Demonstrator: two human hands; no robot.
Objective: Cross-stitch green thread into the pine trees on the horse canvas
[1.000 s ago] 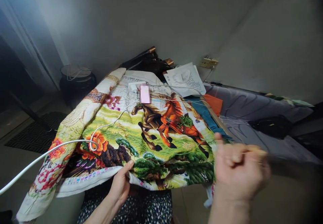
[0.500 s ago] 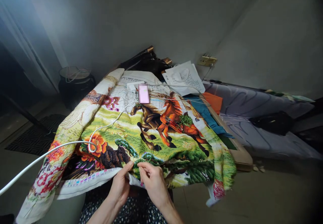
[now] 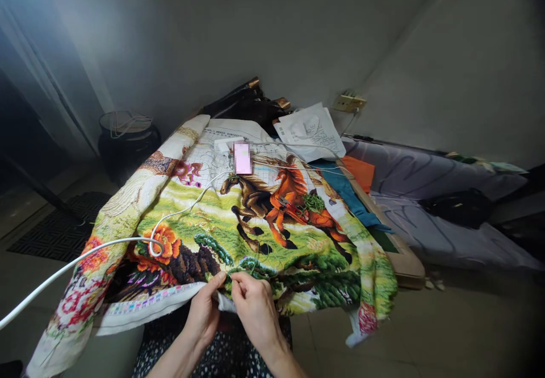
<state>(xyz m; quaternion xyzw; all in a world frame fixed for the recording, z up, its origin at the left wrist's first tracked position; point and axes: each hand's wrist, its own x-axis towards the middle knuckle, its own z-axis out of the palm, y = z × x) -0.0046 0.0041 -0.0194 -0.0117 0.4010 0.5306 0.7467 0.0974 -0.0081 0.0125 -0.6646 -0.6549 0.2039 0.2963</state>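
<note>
A large cross-stitch cloth (image 3: 196, 208) with horses, flowers and green ground spreads before me, its left side rolled up. My left hand (image 3: 205, 309) grips the near edge of the cloth, thumb on top and fingers hidden underneath. Right beside it, my right hand (image 3: 254, 301) is closed in a pinch over the stitched area. A needle seems to be between its thumb and forefinger, too small to make out clearly. Green thread (image 3: 314, 202) lies bundled on the red horse, next to small scissors (image 3: 286, 202).
A white cable (image 3: 55, 278) loops across the cloth to a blurred pink-screened device (image 3: 242, 158). Behind lie a white bag (image 3: 313, 133) and black wrapping (image 3: 242, 103). A wall socket (image 3: 349, 102) is at the back, a covered sofa (image 3: 443, 225) at the right, and a dark stool (image 3: 128, 145) at the left.
My right hand has shifted slightly left, bringing its fingertips closer to my left thumb. The left hand still holds the cloth edge in the same place.
</note>
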